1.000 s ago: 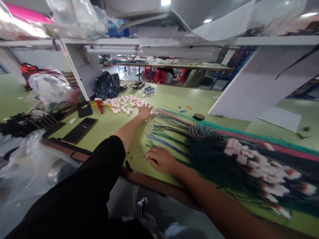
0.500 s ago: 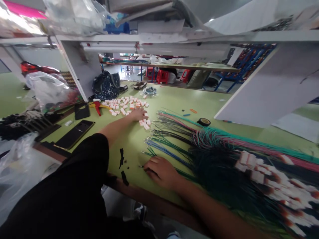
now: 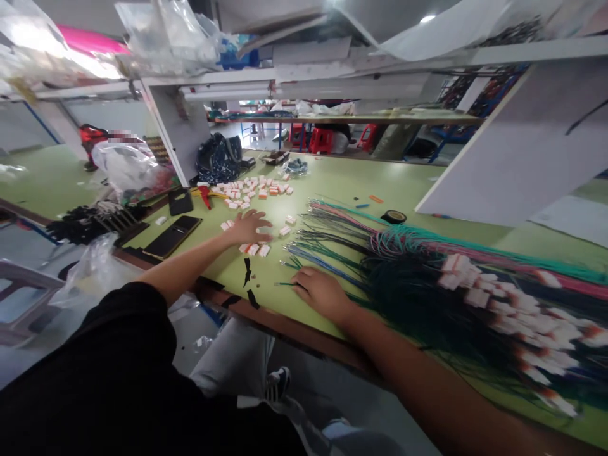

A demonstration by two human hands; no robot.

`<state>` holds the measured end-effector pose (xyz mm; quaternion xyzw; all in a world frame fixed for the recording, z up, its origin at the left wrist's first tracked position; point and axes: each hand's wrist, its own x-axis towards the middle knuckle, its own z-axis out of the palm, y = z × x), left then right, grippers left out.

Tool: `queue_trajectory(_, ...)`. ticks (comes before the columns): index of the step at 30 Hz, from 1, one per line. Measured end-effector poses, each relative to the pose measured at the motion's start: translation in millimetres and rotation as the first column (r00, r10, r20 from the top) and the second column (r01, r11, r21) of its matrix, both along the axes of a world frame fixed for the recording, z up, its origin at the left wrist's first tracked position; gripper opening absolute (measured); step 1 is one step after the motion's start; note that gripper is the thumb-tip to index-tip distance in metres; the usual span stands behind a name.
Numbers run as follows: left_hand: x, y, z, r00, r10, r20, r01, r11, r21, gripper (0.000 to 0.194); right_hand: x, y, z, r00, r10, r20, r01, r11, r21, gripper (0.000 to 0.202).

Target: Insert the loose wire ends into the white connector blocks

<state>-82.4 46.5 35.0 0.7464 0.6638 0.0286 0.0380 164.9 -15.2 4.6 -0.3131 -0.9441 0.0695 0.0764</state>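
Note:
My left hand (image 3: 250, 228) is spread over the green table, fingers apart. Small white-and-orange connector housings (image 3: 256, 249) lie just below it, and a pair of loose white housings (image 3: 287, 226) sits beyond its fingertips. More housings (image 3: 266, 187) are scattered farther back. My right hand (image 3: 323, 291) rests low on the table with its fingers curled round a thin green wire (image 3: 285, 284), whose metal-tipped end pokes out to the left. Bundled wires in blue (image 3: 316, 256), black, pink and green fan out beside that hand.
White-and-orange housings (image 3: 517, 316) are heaped on the wire bundle at right. A black tape roll (image 3: 394, 216) lies behind the wires. At left are a phone (image 3: 173, 237), red-and-yellow pliers (image 3: 205, 196) and a patterned bag (image 3: 218, 158). Black tape scraps (image 3: 247, 271) lie near the front edge.
My left hand has come nearer the front edge, and a group of housings now lies closer to me, apart from the pile. My right hand keeps the wire. The view has shifted left.

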Motion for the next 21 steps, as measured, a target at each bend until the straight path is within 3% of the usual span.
queue_trajectory(5,44,15,8.7,0.991,-0.002,0.131,0.002,1.000,0.005,0.053,-6,-4,1.1,0.995,-0.057,0.083,0.053,0.998,0.042,0.026)
queue_trajectory(7,55,24,8.7,0.987,-0.004,0.161,0.006,1.000,-0.013,0.047,-5,-3,1.1,0.996,-0.079,0.050,0.077,0.996,0.041,0.024)
queue_trajectory(10,59,28,13.6,0.977,0.008,0.213,-0.004,1.000,-0.022,0.038,-1,3,1.0,0.979,-0.140,-0.147,0.138,0.990,-0.027,0.021)
queue_trajectory(14,57,6,25.9,0.921,0.036,0.387,-0.020,0.999,-0.043,0.039,4,14,0.8,0.847,-0.283,-0.450,0.164,0.944,-0.286,0.015)
queue_trajectory(15,57,-3,27.2,0.797,0.082,0.599,-0.023,0.994,-0.106,0.039,5,15,1.3,0.816,-0.301,-0.493,0.132,0.928,-0.349,0.014)
queue_trajectory(17,58,-21,25.6,0.457,0.178,0.871,0.089,0.966,-0.244,0.038,4,14,3.3,0.785,-0.306,-0.539,0.059,0.902,-0.427,0.016)
queue_trajectory(19,60,-35,19.1,0.196,0.305,0.932,0.223,0.912,-0.345,0.035,3,8,6.5,0.779,-0.285,-0.559,0.007,0.894,-0.447,0.023)
queue_trajectory(21,62,-43,10.4,0.045,0.412,0.910,0.302,0.863,-0.406,0.034,2,2,10.1,0.778,-0.251,-0.576,-0.018,0.907,-0.420,0.025)
